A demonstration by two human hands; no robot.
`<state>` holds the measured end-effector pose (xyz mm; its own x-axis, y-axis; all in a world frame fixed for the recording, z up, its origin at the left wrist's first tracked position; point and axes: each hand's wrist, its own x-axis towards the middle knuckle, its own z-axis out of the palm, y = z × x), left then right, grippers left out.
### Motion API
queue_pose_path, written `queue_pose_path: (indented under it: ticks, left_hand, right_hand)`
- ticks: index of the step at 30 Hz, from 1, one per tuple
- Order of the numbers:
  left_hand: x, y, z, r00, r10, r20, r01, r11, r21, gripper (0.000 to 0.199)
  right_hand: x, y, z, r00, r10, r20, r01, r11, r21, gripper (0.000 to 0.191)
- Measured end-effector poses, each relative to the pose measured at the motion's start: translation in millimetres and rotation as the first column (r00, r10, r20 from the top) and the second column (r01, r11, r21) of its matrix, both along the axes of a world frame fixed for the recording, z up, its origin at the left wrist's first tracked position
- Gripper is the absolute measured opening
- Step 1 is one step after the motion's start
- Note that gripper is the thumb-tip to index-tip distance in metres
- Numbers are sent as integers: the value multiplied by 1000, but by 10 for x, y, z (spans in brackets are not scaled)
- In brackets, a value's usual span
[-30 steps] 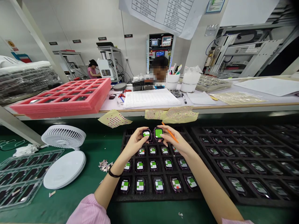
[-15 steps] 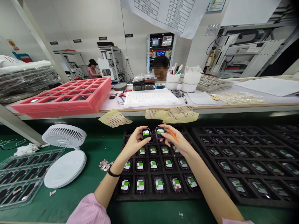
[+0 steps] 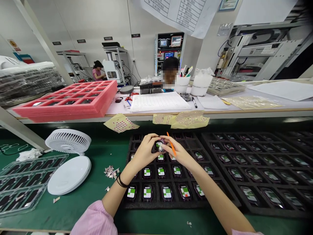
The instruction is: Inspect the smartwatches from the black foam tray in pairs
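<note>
My left hand (image 3: 147, 149) is closed on a smartwatch body (image 3: 159, 143) with a purple rim and a lit green-and-white screen. My right hand (image 3: 178, 151) meets it there, its fingers also gripping at the purple rim. Whether a second watch lies behind the first, between the fingers, I cannot tell. An orange stick-like tool (image 3: 171, 144) rests between the fingers of my right hand and points up. Below both hands is a black foam tray (image 3: 156, 206) whose pockets hold several smartwatches with lit screens; my hands cover part of its upper rows.
Another black foam tray (image 3: 262, 213) of watches lies to the right. At left stand a white fan (image 3: 69, 176) and clear plastic trays (image 3: 22, 207), with paper scraps (image 3: 111, 172) nearby. The shelf ahead carries a pink foam tray (image 3: 96, 111) and papers (image 3: 158, 101). Two people are beyond it.
Half a second ago each hand held its own smartwatch, slightly apart. My hands have since come together, and only one screen shows between them. The orange tool has tilted more upright.
</note>
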<state>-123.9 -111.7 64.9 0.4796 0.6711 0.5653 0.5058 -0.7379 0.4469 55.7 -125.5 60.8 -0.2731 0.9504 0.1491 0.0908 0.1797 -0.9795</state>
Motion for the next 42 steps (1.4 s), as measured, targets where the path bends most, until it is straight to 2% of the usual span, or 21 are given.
queue_pose_path:
  ticks: [3,6,8,13,16,26,35,39,42]
  left_hand:
    - [7,20,-67,994,44,-98,-38,997,62,45]
    - [-2,10,-57,994,59,-97,-49,994,102,43]
    - [-13,-9,-12,999,21,-39,-16,993,117,42]
    - [-21,-73,92,991,-120,57,111,983,145,55]
    - [-12,-102,104,982,-168,83,156,979,135,54]
    - [-7,-130,134,976,-191,102,180,977,111,57]
    - [10,-136,105,971,-218,96,207,972,112,57]
    - [-13,-124,131,978,-190,88,179,976,124,57]
    - [-54,-116,170,983,-153,101,138,980,146,54]
  right_hand:
    - [-36,-49,-8,997,-5,80,2,999,41,50]
    - [-35,-70,26,996,-11,89,6,999,52,55]
    - [-11,-67,77,1000,9,29,-10,999,34,55]
    - [67,-78,228,963,208,-173,-227,969,-97,34]
    - [80,-97,253,940,245,-239,-282,950,-135,28]
    - [46,-124,210,922,224,-316,-275,953,-124,28]
    - [-32,-135,123,922,134,-363,-203,966,-159,36]
    - [6,-99,153,954,137,-266,-159,985,-61,39]
    - [76,-80,218,949,20,-313,12,995,101,38]
